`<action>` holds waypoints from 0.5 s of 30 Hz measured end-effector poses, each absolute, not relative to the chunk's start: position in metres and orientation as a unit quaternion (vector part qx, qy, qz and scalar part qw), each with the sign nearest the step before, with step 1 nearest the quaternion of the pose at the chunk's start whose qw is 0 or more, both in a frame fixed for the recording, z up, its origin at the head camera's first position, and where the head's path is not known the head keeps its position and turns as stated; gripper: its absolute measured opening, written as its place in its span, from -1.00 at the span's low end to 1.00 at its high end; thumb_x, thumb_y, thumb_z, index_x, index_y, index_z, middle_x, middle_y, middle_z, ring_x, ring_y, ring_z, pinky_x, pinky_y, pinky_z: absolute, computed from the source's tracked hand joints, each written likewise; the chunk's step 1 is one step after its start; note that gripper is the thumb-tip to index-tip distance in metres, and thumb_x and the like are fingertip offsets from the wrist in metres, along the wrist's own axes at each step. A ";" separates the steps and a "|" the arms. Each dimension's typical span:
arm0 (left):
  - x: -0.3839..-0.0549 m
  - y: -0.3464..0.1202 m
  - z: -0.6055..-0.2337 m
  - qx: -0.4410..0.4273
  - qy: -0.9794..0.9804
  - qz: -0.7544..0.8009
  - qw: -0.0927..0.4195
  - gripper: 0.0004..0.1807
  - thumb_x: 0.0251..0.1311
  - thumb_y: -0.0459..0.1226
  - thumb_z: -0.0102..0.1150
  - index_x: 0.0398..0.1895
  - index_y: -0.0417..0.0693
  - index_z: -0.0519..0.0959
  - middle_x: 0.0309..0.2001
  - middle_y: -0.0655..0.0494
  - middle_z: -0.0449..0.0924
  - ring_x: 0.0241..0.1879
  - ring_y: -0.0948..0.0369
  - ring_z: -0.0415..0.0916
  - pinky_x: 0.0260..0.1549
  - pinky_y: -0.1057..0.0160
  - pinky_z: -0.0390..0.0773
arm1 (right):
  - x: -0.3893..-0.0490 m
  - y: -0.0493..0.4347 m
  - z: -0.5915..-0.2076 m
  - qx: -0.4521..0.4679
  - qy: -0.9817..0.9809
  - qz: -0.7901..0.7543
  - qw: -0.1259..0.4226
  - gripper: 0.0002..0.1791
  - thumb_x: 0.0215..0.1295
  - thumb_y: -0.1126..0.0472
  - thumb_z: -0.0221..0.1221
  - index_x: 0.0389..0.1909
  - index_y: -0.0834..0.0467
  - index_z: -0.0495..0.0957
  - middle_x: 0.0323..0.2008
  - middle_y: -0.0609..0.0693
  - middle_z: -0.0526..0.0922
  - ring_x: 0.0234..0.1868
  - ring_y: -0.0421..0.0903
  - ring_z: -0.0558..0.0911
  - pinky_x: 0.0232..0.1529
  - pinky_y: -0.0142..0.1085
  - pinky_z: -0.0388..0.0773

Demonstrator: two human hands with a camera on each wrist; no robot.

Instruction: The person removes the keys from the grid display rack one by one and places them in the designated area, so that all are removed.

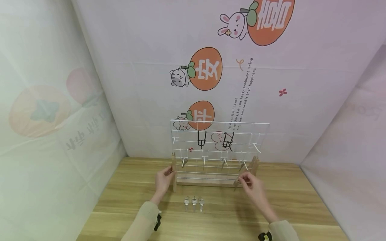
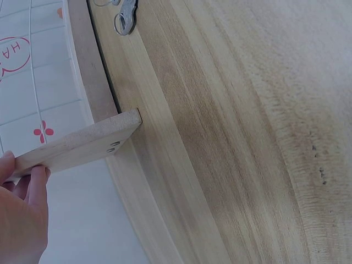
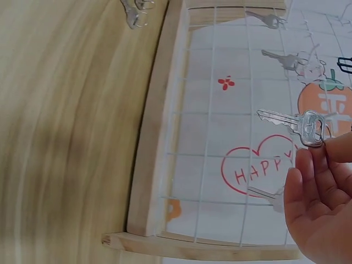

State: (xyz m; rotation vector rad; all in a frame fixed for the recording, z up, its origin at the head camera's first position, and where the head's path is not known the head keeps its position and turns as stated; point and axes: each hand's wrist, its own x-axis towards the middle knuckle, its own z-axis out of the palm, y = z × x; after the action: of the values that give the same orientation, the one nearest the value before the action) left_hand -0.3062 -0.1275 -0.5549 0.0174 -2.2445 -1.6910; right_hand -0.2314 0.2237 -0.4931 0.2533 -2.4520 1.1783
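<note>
A white wire grid rack (image 1: 217,173) stands upright in a wooden frame on the table. My left hand (image 1: 164,182) grips the frame's left upright (image 2: 82,146) between thumb and fingers. With thumb and fingertips, my right hand (image 1: 254,190) pinches a silver key (image 3: 291,125) by its ring end, in front of the grid's lower right. The key's toothed blade points away from the fingers. Several other keys hang on the row of white hooks (image 1: 245,164), one of them a key (image 3: 283,59) seen in the right wrist view. Three loose keys (image 1: 194,201) lie side by side before the rack.
Two black hooks (image 1: 201,144) hang higher on the grid, and a white hook (image 1: 256,147) juts out at the upper right. A printed cloth (image 1: 144,110) hangs behind and at both sides of the wooden table (image 1: 223,217).
</note>
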 end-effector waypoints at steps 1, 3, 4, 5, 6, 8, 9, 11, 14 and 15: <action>-0.306 -0.127 -0.555 0.006 -0.788 -0.594 0.164 -0.61 0.14 -0.40 0.35 0.05 -0.39 0.59 0.01 -0.33 0.66 -0.02 -0.16 0.69 -0.04 0.10 0.75 | -0.231 0.223 -0.495 0.088 -0.879 0.425 0.197 -0.95 0.29 0.38 0.24 -0.27 0.27 0.59 -0.36 0.05 0.71 -0.35 -0.20 0.65 -0.36 -0.53 0.67; -0.306 -0.128 -0.554 0.006 -0.787 -0.595 0.163 -0.60 0.14 -0.40 0.35 0.05 -0.38 0.59 0.01 -0.33 0.66 -0.01 -0.16 0.69 -0.03 0.11 0.75 | -0.230 0.221 -0.498 0.086 -0.882 0.424 0.188 -0.93 0.30 0.35 0.24 -0.27 0.28 0.59 -0.36 0.04 0.71 -0.35 -0.25 0.64 -0.36 -0.54 0.67; -0.306 -0.127 -0.554 0.006 -0.785 -0.597 0.162 -0.60 0.14 -0.40 0.36 0.05 -0.38 0.59 0.01 -0.32 0.66 -0.01 -0.16 0.69 -0.03 0.11 0.75 | -0.230 0.220 -0.500 0.086 -0.883 0.423 0.185 -0.93 0.30 0.34 0.24 -0.27 0.28 0.58 -0.36 0.03 0.71 -0.36 -0.28 0.63 -0.37 -0.54 0.66; -0.306 -0.127 -0.554 0.005 -0.785 -0.598 0.162 -0.60 0.14 -0.40 0.35 0.05 -0.38 0.59 0.01 -0.33 0.66 -0.01 -0.16 0.69 -0.03 0.12 0.75 | -0.230 0.219 -0.503 0.085 -0.885 0.421 0.182 -0.93 0.30 0.34 0.25 -0.27 0.28 0.58 -0.37 0.02 0.71 -0.36 -0.32 0.61 -0.37 -0.54 0.66; -0.306 -0.127 -0.554 0.005 -0.785 -0.598 0.163 -0.60 0.13 -0.40 0.36 0.05 -0.38 0.59 0.01 -0.33 0.66 -0.01 -0.16 0.69 -0.04 0.12 0.75 | -0.230 0.218 -0.505 0.085 -0.886 0.419 0.181 -0.94 0.30 0.34 0.24 -0.27 0.28 0.58 -0.37 0.02 0.71 -0.37 -0.35 0.60 -0.37 -0.54 0.66; -0.306 -0.127 -0.554 0.004 -0.785 -0.598 0.163 -0.60 0.13 -0.41 0.36 0.05 -0.38 0.59 0.01 -0.33 0.66 -0.02 -0.16 0.69 -0.04 0.13 0.75 | -0.230 0.216 -0.509 0.084 -0.886 0.419 0.178 -0.93 0.30 0.34 0.25 -0.28 0.28 0.58 -0.38 0.01 0.70 -0.38 -0.38 0.59 -0.39 -0.54 0.65; -0.306 -0.127 -0.554 0.003 -0.784 -0.599 0.163 -0.60 0.13 -0.41 0.35 0.05 -0.39 0.59 0.01 -0.33 0.66 -0.01 -0.17 0.69 -0.04 0.12 0.75 | -0.229 0.215 -0.511 0.083 -0.887 0.419 0.176 -0.93 0.30 0.33 0.25 -0.29 0.28 0.58 -0.39 0.00 0.70 -0.38 -0.38 0.58 -0.38 -0.54 0.65; -0.306 -0.127 -0.553 0.003 -0.785 -0.598 0.162 -0.61 0.14 -0.41 0.35 0.05 -0.39 0.58 0.01 -0.34 0.65 -0.01 -0.17 0.69 -0.03 0.12 0.75 | -0.230 0.212 -0.515 0.080 -0.887 0.422 0.167 -0.89 0.30 0.29 0.26 -0.30 0.28 0.58 -0.39 -0.01 0.69 -0.37 -0.37 0.59 -0.38 -0.55 0.65; -0.306 -0.127 -0.553 0.003 -0.785 -0.598 0.159 -0.60 0.15 -0.41 0.34 0.06 -0.39 0.58 0.02 -0.34 0.65 0.00 -0.17 0.69 -0.02 0.11 0.74 | -0.231 0.209 -0.522 0.073 -0.890 0.426 0.147 -0.85 0.31 0.23 0.27 -0.31 0.27 0.58 -0.38 -0.03 0.68 -0.36 -0.33 0.60 -0.35 -0.56 0.65; -0.306 -0.127 -0.553 0.003 -0.785 -0.598 0.158 -0.60 0.15 -0.42 0.34 0.06 -0.39 0.58 0.03 -0.35 0.65 0.00 -0.17 0.68 -0.01 0.11 0.74 | -0.232 0.207 -0.524 0.070 -0.891 0.425 0.141 -0.85 0.31 0.23 0.27 -0.31 0.26 0.59 -0.38 -0.04 0.68 -0.35 -0.32 0.61 -0.34 -0.57 0.65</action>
State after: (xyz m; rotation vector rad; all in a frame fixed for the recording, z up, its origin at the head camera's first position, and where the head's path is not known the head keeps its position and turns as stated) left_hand -0.3059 -0.1274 -0.5532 0.0075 -2.2457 -1.7112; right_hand -0.2316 0.2074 -0.5241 0.2018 -2.5734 1.2285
